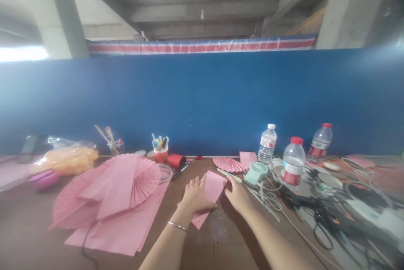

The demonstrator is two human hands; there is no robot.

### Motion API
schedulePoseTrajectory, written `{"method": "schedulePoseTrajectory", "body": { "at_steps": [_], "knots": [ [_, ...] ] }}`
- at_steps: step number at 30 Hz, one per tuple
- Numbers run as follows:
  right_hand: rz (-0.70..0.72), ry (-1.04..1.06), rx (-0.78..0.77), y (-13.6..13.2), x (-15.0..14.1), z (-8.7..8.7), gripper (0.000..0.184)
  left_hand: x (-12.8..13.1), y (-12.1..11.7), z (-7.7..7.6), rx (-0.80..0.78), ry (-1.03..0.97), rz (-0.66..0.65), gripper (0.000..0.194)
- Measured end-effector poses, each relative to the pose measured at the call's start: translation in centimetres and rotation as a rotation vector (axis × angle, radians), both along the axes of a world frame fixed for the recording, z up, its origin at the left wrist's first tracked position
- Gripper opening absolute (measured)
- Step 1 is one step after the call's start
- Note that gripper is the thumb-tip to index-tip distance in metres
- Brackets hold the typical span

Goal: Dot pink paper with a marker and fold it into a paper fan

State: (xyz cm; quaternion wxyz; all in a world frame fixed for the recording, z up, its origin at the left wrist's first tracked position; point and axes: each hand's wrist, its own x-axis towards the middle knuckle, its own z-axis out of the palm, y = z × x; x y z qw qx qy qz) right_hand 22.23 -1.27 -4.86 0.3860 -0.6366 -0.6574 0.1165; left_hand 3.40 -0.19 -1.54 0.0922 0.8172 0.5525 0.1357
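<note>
A folded strip of pink paper (214,186) with small dark dots or holes lies on the brown table in front of me. My left hand (196,196), a silver bangle on its wrist, rests flat across the strip with fingers stretched and thumb apart. At the strip's right edge, my right hand (238,194) has its thumb and fingertips around the upper corner. Part of the strip is hidden under the left hand. Just beyond the right hand lies a thin pale-handled tool (232,176), and a pleated pink paper fan (229,164) sits behind it.
Pink sheets and pleated fans (120,202) are piled on the left. A pen cup (161,153), red can (176,161) and black pen (181,170) stand or lie behind. Rightward are a mint handheld fan (256,173), water bottles (293,162) and tangled cables (322,215). A blue partition (202,101) rises behind.
</note>
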Motion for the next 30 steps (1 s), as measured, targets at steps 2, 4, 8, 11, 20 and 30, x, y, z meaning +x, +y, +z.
{"method": "schedulePoseTrajectory", "body": {
  "at_steps": [2, 4, 8, 11, 20, 30],
  "knots": [
    [0.027, 0.021, -0.008, 0.1, 0.1, -0.2, 0.048, 0.1, -0.1, 0.2, 0.006, -0.009, -0.004, 0.114],
    [0.055, 0.029, 0.001, 0.1, 0.0, -0.1, 0.049, 0.1, -0.3, 0.4, 0.007, -0.016, -0.030, 0.108],
    [0.057, 0.050, -0.012, 0.0, 0.2, 0.3, 0.050, 0.0, -0.7, 0.9, 0.017, -0.019, -0.099, 0.089],
    [0.107, 0.045, 0.074, -0.2, 0.5, 0.8, 0.052, 0.0, -0.9, 1.4, 0.052, -0.004, -0.176, 0.058],
    [0.428, -0.242, 0.159, -1.5, 0.2, 3.1, 0.012, -0.2, -1.4, 2.7, 0.035, -0.006, -0.336, 0.028],
    [0.384, -0.355, -0.016, -1.9, 1.0, 3.8, 0.017, 0.9, -2.1, 3.6, 0.029, 0.099, -0.238, 0.024]
  ]
}}
